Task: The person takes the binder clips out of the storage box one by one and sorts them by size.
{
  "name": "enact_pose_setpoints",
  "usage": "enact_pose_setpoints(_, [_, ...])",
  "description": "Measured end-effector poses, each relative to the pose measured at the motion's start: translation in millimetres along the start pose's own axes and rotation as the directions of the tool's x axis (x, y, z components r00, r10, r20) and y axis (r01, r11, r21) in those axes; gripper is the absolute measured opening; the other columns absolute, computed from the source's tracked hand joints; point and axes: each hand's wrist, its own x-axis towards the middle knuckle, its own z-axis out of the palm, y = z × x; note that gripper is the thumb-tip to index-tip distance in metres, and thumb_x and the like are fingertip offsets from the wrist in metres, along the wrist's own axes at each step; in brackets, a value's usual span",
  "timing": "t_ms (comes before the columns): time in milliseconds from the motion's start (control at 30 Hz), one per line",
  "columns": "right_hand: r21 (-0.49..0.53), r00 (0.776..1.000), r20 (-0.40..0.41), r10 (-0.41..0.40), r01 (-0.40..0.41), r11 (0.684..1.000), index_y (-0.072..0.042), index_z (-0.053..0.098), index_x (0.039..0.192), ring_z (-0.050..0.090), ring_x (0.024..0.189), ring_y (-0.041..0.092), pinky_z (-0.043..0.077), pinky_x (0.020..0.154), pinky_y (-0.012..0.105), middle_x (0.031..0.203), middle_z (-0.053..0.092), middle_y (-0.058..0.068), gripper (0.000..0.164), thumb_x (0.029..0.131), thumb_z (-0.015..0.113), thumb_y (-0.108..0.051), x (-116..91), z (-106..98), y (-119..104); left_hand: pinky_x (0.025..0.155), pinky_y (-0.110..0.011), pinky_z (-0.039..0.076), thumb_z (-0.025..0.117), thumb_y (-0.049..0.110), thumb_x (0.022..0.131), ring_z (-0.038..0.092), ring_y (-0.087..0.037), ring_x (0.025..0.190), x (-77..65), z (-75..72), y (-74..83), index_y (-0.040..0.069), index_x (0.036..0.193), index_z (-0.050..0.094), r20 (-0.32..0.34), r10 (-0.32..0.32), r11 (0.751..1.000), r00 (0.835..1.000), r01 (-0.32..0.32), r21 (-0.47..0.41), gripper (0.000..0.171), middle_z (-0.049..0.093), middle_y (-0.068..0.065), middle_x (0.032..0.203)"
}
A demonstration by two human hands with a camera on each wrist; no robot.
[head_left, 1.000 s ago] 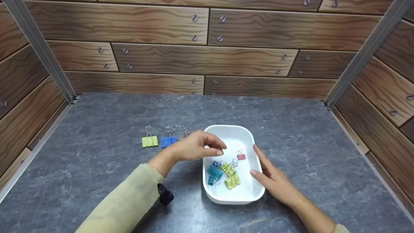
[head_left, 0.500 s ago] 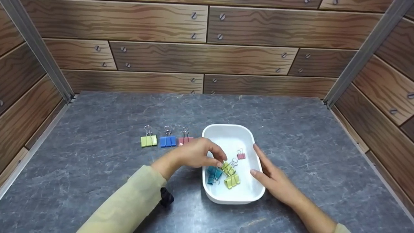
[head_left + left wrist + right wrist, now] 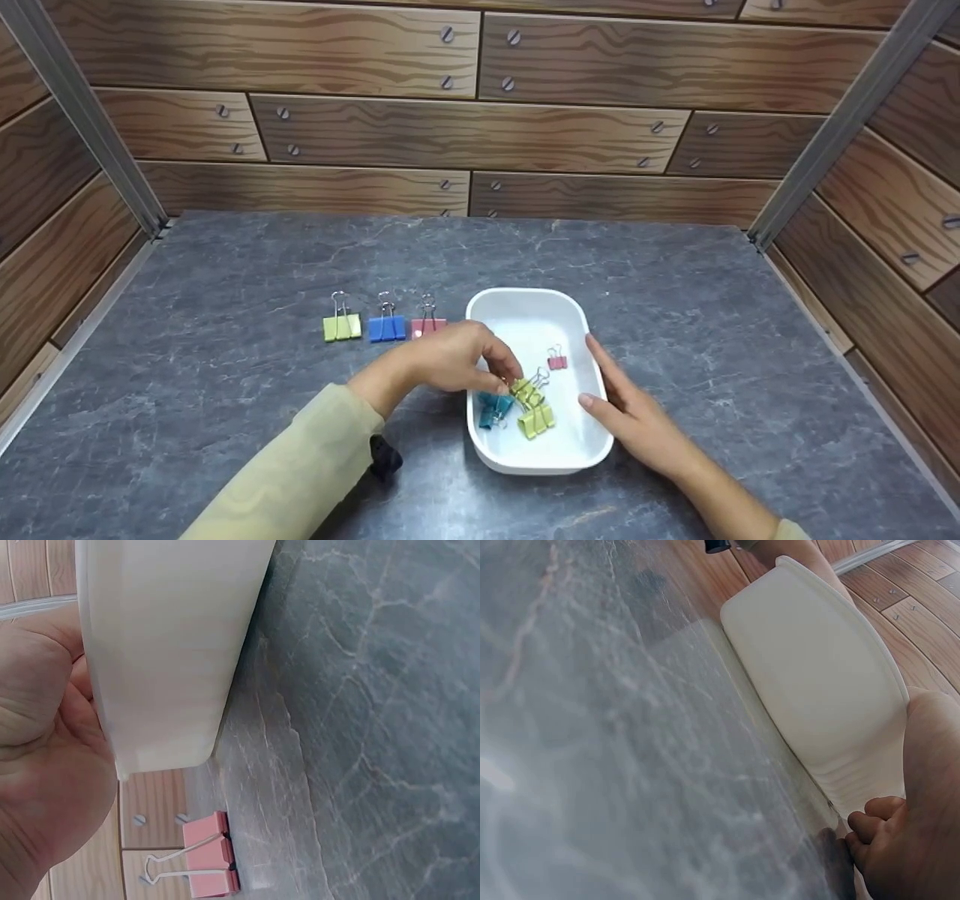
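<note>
A white plastic box (image 3: 577,450) stands on the table, with small binder clips inside. My left hand (image 3: 457,356) reaches over its left rim, thumb and bent fingers down among the clips. I cannot tell whether they pinch one; the fingertips are hidden in the left wrist view. Right by them lie teal binder clips (image 3: 493,411) and yellow-green binder clips (image 3: 536,421). A tiny pink binder clip (image 3: 557,362) lies apart, farther back. My right hand (image 3: 637,424) holds the box's right side, thumb over the rim and fingers along the outer wall (image 3: 817,675).
Left of the box, large binder clips stand in a row: yellow-green (image 3: 342,327), blue (image 3: 387,328) and pink (image 3: 429,328). My left forearm passes in front of them. Wood-patterned walls (image 3: 360,135) enclose the grey marbled table (image 3: 262,262) at the back and sides.
My left hand has moved down into the box toward the clips, covering the dark blue clip seen earlier. The large pink clip has come into view. My right hand keeps its hold.
</note>
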Motion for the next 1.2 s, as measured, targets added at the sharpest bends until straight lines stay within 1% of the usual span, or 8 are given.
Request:
enact_pose_setpoints(233, [-0.025, 1.000, -0.009, -0.007, 0.007, 1.000, -0.034, 0.022, 0.170, 0.046, 0.146, 0.032, 0.050, 0.103, 0.027, 0.168, 0.036, 0.014, 0.078, 0.107, 0.067, -0.031, -0.5, -1.1, -1.4, 0.097, -0.044, 0.057, 0.080, 0.005, 0.095, 0.068, -0.002, 0.093, 0.5, -2.4, 0.9, 0.006, 0.116, 0.081, 0.018, 0.003, 0.999, 1.000, -0.003, 0.043, 0.021, 0.079, 0.000, 0.102])
enact_pose_setpoints(433, [-0.018, 1.000, -0.005, -0.025, 0.024, 1.000, -0.033, 0.021, 0.170, 0.044, 0.148, 0.033, 0.048, 0.104, 0.025, 0.169, 0.033, 0.014, 0.078, 0.107, 0.066, -0.028, -0.7, -2.1, -1.9, 0.096, -0.040, 0.057, 0.080, 0.005, 0.095, 0.068, -0.002, 0.092, 0.0, -3.3, 1.7, 0.007, 0.113, 0.082, 0.011, -0.003, 0.999, 1.000, 0.002, 0.043, 0.018, 0.079, 0.002, 0.101])
enact_pose_setpoints(567, [-0.023, 1.000, -0.009, -0.020, 0.020, 1.000, -0.034, 0.021, 0.170, 0.045, 0.147, 0.031, 0.050, 0.103, 0.026, 0.169, 0.034, 0.012, 0.078, 0.107, 0.066, -0.028, 0.1, -1.8, -1.3, 0.093, -0.034, 0.057, 0.079, 0.005, 0.095, 0.068, -0.002, 0.091, -0.2, -3.7, 2.5, 0.008, 0.112, 0.082, 0.001, -0.012, 0.999, 1.000, 0.011, 0.050, 0.018, 0.079, 0.005, 0.099])
enact_pose_setpoints(733, [-0.012, 1.000, 0.000, -0.008, 0.008, 1.000, -0.035, 0.020, 0.171, 0.048, 0.145, 0.032, 0.053, 0.101, 0.029, 0.169, 0.035, 0.013, 0.079, 0.107, 0.065, -0.028, 0.4, -0.8, -0.7, 0.088, -0.027, 0.056, 0.079, 0.003, 0.095, 0.068, -0.002, 0.089, 0.0, -3.0, 1.8, 0.006, 0.109, 0.082, -0.004, 0.018, 0.998, 1.000, -0.017, 0.058, 0.015, 0.079, 0.007, 0.096])
enact_pose_setpoints(800, [-0.006, 1.000, 0.005, -0.004, 0.004, 1.000, -0.034, 0.019, 0.171, 0.049, 0.144, 0.033, 0.054, 0.099, 0.029, 0.168, 0.036, 0.015, 0.079, 0.107, 0.065, -0.029, 0.1, -0.6, -0.8, 0.087, -0.026, 0.056, 0.079, 0.003, 0.094, 0.068, -0.002, 0.088, 0.0, -2.7, 1.4, 0.005, 0.108, 0.082, -0.006, 0.030, 0.998, 1.000, -0.029, 0.057, 0.014, 0.079, 0.006, 0.095])
enact_pose_setpoints(867, [-0.006, 1.000, 0.006, -0.003, 0.003, 1.000, -0.034, 0.019, 0.171, 0.050, 0.144, 0.033, 0.055, 0.099, 0.029, 0.168, 0.037, 0.016, 0.079, 0.107, 0.065, -0.029, -0.2, -0.4, -1.0, 0.086, -0.024, 0.055, 0.079, 0.002, 0.095, 0.068, -0.001, 0.087, 0.0, -2.3, 1.1, 0.005, 0.108, 0.082, -0.005, 0.026, 0.998, 1.000, -0.026, 0.052, 0.014, 0.078, 0.008, 0.094])
enact_pose_setpoints(1067, [-0.004, 1.000, 0.003, -0.003, 0.003, 1.000, -0.034, 0.020, 0.171, 0.048, 0.145, 0.032, 0.054, 0.100, 0.028, 0.168, 0.036, 0.015, 0.079, 0.107, 0.066, -0.028, -0.7, -0.3, -0.9, 0.087, -0.024, 0.056, 0.077, 0.000, 0.095, 0.068, -0.002, 0.088, -0.3, -1.1, 0.2, 0.003, 0.108, 0.082, -0.006, 0.041, 0.998, 0.999, -0.040, 0.046, 0.014, 0.080, 0.002, 0.097])
enact_pose_setpoints(1200, [-0.003, 1.000, -0.001, -0.017, 0.017, 1.000, -0.032, 0.020, 0.171, 0.046, 0.146, 0.033, 0.052, 0.102, 0.027, 0.169, 0.033, 0.015, 0.078, 0.107, 0.065, -0.026, -1.1, -0.6, -0.3, 0.086, -0.024, 0.055, 0.077, 0.000, 0.095, 0.067, -0.001, 0.087, -0.4, -0.6, 0.4, 0.003, 0.107, 0.082, -0.007, 0.046, 0.998, 0.999, -0.046, 0.048, 0.014, 0.079, 0.002, 0.096])
